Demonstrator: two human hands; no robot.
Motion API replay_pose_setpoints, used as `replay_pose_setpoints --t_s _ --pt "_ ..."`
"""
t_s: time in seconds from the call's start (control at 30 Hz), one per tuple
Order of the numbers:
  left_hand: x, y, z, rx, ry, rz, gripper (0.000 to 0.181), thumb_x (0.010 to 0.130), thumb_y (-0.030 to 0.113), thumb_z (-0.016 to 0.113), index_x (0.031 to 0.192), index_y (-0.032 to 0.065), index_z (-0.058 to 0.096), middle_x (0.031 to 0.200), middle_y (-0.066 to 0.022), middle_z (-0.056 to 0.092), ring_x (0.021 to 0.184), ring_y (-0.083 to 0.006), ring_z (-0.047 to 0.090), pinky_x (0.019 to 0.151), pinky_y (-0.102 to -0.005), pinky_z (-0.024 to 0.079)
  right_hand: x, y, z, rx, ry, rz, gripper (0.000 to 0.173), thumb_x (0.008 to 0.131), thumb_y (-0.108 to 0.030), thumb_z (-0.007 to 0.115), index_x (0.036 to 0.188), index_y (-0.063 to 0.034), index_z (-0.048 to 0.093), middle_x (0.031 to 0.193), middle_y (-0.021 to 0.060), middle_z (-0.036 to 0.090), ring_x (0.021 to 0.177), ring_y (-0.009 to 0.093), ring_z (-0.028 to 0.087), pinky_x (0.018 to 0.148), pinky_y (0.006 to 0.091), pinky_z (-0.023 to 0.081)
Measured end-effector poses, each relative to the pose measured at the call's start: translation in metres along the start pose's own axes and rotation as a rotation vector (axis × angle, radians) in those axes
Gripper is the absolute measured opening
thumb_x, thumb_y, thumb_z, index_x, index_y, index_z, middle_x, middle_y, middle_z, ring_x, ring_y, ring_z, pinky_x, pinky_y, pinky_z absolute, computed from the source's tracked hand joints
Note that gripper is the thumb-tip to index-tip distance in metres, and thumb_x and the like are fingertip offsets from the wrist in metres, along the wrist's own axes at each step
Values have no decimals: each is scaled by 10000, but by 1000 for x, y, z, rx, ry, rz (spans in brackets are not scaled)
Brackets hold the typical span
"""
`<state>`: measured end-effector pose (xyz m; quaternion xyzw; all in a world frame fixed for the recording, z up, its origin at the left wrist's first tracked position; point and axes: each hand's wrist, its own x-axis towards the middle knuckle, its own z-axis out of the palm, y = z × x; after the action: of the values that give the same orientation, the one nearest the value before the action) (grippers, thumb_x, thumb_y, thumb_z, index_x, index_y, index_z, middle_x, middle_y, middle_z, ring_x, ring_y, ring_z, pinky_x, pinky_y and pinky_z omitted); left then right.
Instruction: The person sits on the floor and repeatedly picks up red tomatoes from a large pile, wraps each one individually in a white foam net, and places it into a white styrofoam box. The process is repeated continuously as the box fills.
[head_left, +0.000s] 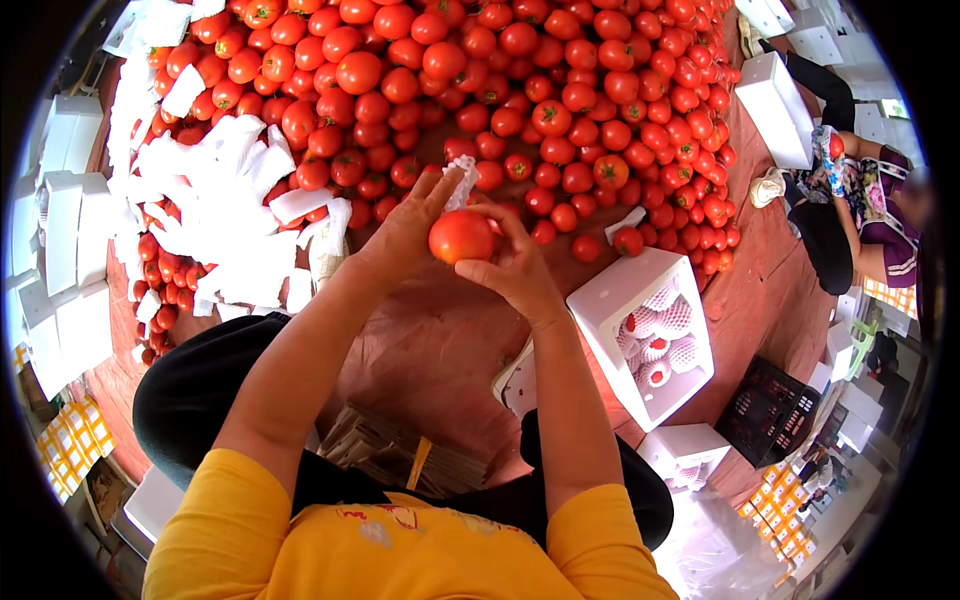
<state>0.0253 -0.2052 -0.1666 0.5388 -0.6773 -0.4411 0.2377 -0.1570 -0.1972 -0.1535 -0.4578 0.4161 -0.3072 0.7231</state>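
Observation:
A ripe tomato is held in my right hand, between the thumb and the curved fingers. My left hand is close by on the left, fingers extended. A white foam net sleeve is at its fingertips, partly hidden behind them. Beyond both hands spreads a large heap of loose tomatoes. To the right stands a tilted white foam box, holding several tomatoes in foam nets.
White foam net sleeves are piled on the left. A black plastic crate and a smaller white box stand at lower right. Flattened cardboard lies between my legs. Another person sits at the right, holding a tomato.

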Motion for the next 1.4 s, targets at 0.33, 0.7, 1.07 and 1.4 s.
replay_pose_setpoints --t_s 0.33,0.7,1.07,1.4 --pt "7 -16 18 10 -83 -5 754 728 -13 589 1386 20 223 1234 -253 471 1111 -370 508 884 -403 448 20 40 -21 -171 376 101 537 712 -244 728 1139 -27 485 1012 121 573 906 190 584 764 301 483" --pt "29 18 52 -316 -23 -167 738 780 -3 565 1401 -14 166 1333 -232 399 1200 -336 457 911 -344 447 6 27 -12 -337 880 -47 595 713 -327 725 1144 -15 457 1043 168 571 962 258 578 817 340 470" --pt "34 2 44 -240 134 -175 369 838 60 508 1182 -68 466 1100 -191 570 1003 -304 576 847 -357 465 -23 48 -23 793 429 -11 393 902 -398 480 1172 -112 489 1024 60 598 834 166 601 662 295 502" --pt "17 -21 4 -399 30 -178 406 782 86 629 1160 -10 515 1056 -125 619 991 -203 581 873 -310 439 2 37 -27 902 279 -1 490 873 -517 508 1103 -84 495 926 67 580 641 141 494 554 260 415"
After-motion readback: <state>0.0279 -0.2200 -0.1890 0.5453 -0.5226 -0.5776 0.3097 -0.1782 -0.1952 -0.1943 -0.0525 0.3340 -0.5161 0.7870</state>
